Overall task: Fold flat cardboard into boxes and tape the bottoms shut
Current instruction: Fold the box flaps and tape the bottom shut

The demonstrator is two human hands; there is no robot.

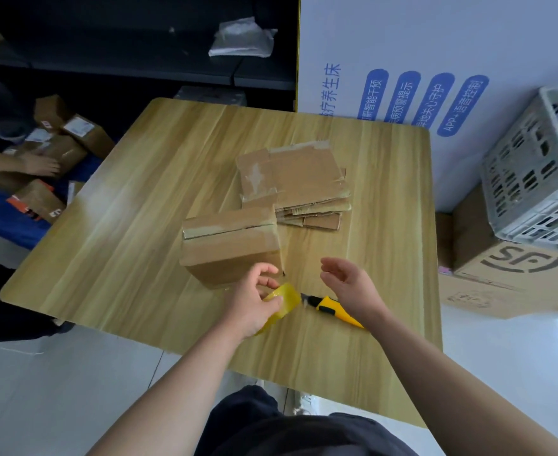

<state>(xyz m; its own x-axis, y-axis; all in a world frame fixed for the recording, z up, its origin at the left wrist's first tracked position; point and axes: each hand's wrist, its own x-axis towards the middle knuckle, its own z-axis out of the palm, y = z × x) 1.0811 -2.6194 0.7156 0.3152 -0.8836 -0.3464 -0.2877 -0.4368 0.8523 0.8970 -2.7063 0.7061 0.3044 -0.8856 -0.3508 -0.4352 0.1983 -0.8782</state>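
- I see the left hand curled around a roll of yellowish clear tape, with the fingers wrapped over its rim and the roll standing on edge on the table.
- The right hand holds nothing. Its fingers are loosely bent and spread apart, the palm is turned toward the left hand, and the hand hovers just above the tabletop.
- A yellow and black utility knife lies flat under the right wrist, which hides its rear end. Its blade end points at the tape roll and lies just beside it.
- The folded box stands just beyond the left hand's fingertips, with a taped seam running across its upper face. I cannot tell whether the fingertips touch its near edge.
- The stack of flat cardboard lies farther out, well ahead of both hands and behind the box. Its sheets are fanned unevenly, and the box's far corner sits against the stack's near edge.
- Past the right hand, off the table, a grey plastic crate rests on a large brown carton, and a white printed carton stands behind them.
- Far out beyond the left hand, another person's hand rests on brown parcels.
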